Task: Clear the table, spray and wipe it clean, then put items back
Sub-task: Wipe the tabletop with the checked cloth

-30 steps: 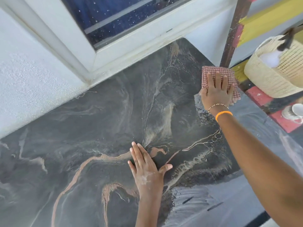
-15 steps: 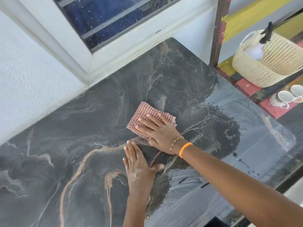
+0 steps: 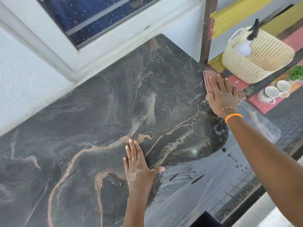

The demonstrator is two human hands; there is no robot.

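A dark marbled table top (image 3: 91,122) with tan veins fills the view, wet and streaked near its right side. My right hand (image 3: 220,94) lies flat on a red-checked cloth (image 3: 208,77) pressed against the table's far right edge, beside a brown post. My left hand (image 3: 139,167) rests palm down, fingers together, near the table's middle, with pale residue on its back. A spray bottle (image 3: 246,45) with a black trigger stands inside a cream woven basket (image 3: 255,66) off the table at the right.
Beyond the table's right edge, on a red and dark striped surface, stand the basket, two white cups (image 3: 275,91) and something green (image 3: 296,73). A brown post (image 3: 207,30) rises at the table's far right corner. A white wall and window frame (image 3: 101,40) border the far side.
My right hand has swept the cloth from the table's middle back out to the far right edge by the post. My left hand has stayed planted in place.
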